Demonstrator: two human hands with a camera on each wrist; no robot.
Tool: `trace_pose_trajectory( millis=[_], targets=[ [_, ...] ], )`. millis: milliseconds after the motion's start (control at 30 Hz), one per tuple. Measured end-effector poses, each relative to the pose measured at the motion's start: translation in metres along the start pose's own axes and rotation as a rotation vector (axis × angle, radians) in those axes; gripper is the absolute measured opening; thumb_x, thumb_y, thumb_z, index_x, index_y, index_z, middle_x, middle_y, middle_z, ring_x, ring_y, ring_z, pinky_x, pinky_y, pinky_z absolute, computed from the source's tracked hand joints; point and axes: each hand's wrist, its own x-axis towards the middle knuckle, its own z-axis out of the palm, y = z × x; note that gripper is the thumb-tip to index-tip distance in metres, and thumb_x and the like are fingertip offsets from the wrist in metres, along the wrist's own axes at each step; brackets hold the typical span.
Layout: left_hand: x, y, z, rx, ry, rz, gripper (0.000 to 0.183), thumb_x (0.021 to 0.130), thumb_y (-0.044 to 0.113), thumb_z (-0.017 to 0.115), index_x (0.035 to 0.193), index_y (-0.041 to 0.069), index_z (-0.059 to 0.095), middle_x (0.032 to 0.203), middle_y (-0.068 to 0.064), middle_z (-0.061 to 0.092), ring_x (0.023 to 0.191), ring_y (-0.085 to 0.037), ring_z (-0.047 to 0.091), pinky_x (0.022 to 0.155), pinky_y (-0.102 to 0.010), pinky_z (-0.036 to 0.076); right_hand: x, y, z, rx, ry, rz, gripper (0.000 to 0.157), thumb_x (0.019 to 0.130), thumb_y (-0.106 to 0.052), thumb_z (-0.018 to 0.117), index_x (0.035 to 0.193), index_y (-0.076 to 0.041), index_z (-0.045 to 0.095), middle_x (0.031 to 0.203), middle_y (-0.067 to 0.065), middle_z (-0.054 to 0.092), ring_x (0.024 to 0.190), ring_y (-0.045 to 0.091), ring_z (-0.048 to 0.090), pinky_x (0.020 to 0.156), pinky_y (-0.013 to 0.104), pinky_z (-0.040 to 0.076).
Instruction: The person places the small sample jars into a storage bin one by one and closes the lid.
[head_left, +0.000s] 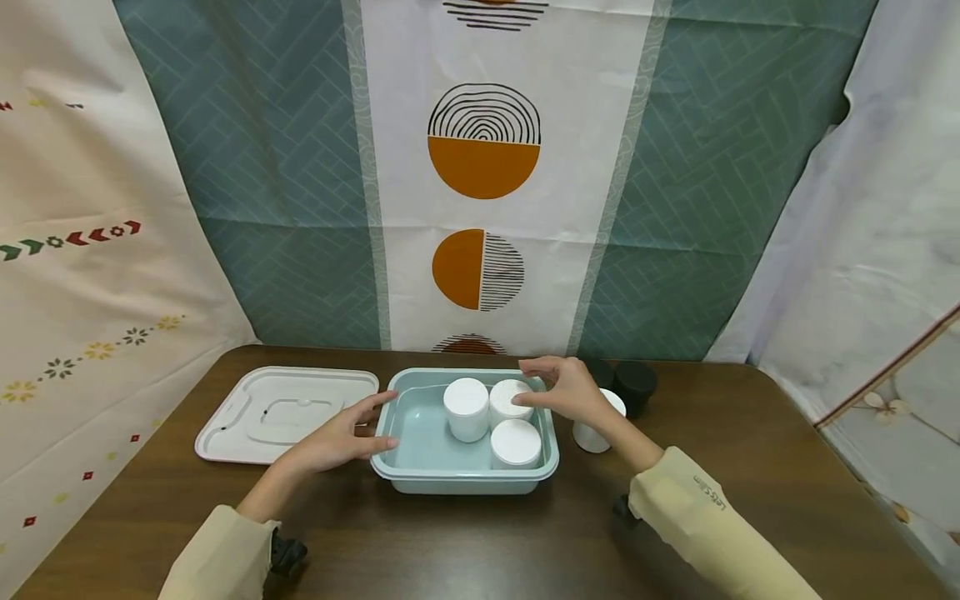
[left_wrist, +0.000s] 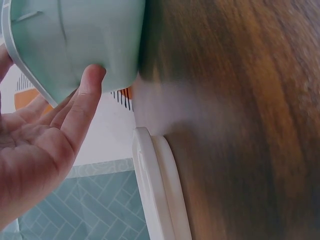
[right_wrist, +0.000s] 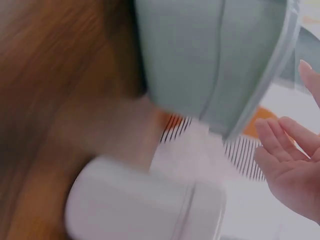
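A light blue-green plastic tub [head_left: 420, 475] stands on the table with three white lidded jars inside: one in the middle [head_left: 467, 412], one at the back right [head_left: 510, 400], one at the front right [head_left: 515, 446]. My left hand [head_left: 341, 437] holds the tub's left side, thumb and forefinger over the rim; in the left wrist view another finger presses the outer wall [left_wrist: 110, 40]. Above the tub's right rim, my right hand [head_left: 566, 387] spreads thumb and fingers around the back-right jar's lid. Whether it touches is unclear; the right wrist view shows nothing gripped.
A white tub lid [head_left: 232, 433] lies flat on the left. Another white jar [head_left: 592, 435] stands right of the tub, under my right forearm. Black round containers [head_left: 635, 385] stand behind it, partly hidden. Patterned cloth [head_left: 315, 283] hangs behind the table's far edge.
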Motion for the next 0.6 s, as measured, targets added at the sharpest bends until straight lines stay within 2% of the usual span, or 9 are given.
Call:
trace_pose_trajectory(
  millis=[300, 600],
  targets=[
    [0.0, -0.001, 0.0, 0.017, 0.021, -0.023, 0.077, 0.083, 0.023, 0.068, 0.143, 0.007, 0.023, 0.136, -0.035, 0.029, 0.115, -0.043, 0.045, 0.07, -0.036, 0.05, -0.036, 0.027, -0.045, 0.03, 0.072, 0.066, 0.055, 0.072, -0.024, 0.078, 0.118, 0.001, 0.059, 0.116, 0.017, 0.06, 0.108, 0.028, 0.057, 0.092, 0.044, 0.04],
    [0.0, -0.001, 0.0, 0.008, 0.008, -0.013, 0.077, 0.084, 0.023, 0.067, 0.143, 0.006, 0.021, 0.136, -0.037, 0.027, 0.116, -0.045, 0.044, 0.071, -0.038, 0.05, -0.065, 0.044, -0.069, -0.031, 0.123, 0.143, 0.057, 0.075, -0.023, 0.075, 0.12, 0.006, 0.055, 0.117, 0.021, 0.058, 0.11, 0.031, 0.055, 0.095, 0.043, 0.037]
  ],
)
